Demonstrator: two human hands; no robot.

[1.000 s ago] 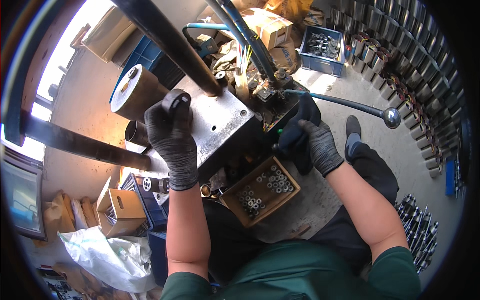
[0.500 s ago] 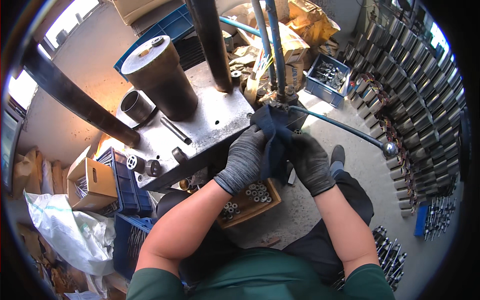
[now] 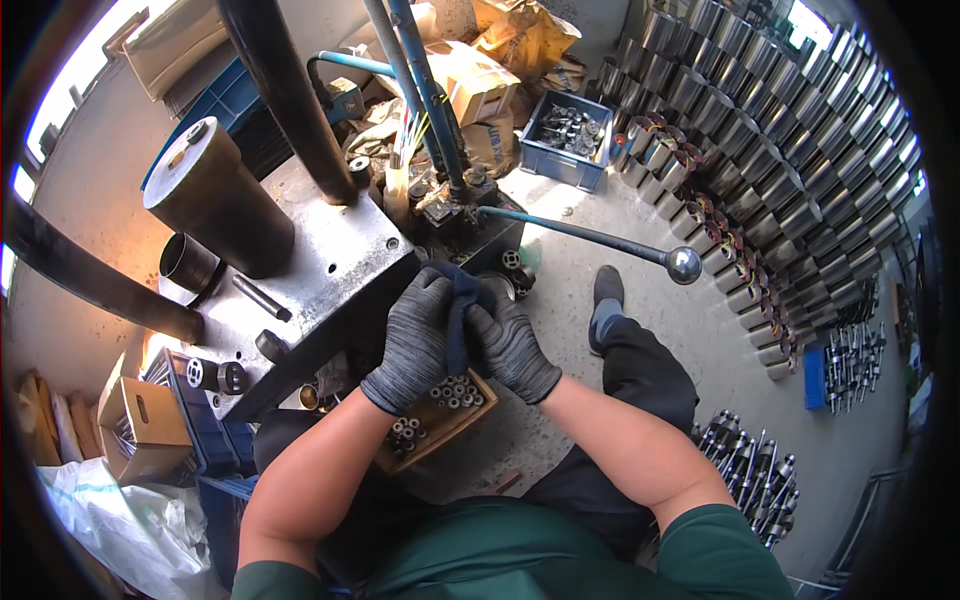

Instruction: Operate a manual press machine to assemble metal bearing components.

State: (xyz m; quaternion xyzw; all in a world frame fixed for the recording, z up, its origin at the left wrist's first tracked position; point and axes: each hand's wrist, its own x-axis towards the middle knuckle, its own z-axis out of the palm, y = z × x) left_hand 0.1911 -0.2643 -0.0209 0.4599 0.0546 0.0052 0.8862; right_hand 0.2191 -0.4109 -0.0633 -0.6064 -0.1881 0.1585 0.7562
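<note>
"Where's the cloth [image 3: 459, 330]?"

"Just beside the plate [image 3: 340, 235], between my left hand [image 3: 418, 330] and right hand [image 3: 514, 348]. The left I have clamped on it, seemingly to keep it bunched; the right touches it (fingertips hidden, so I can't tell its grip)."

"And around them?"

"Below, the box [image 3: 455, 430], its walls presumably keeping the loose rings [image 3: 460, 393] together. The cylinder [image 3: 225, 200] stands on the plate, probably for flat support."
</note>
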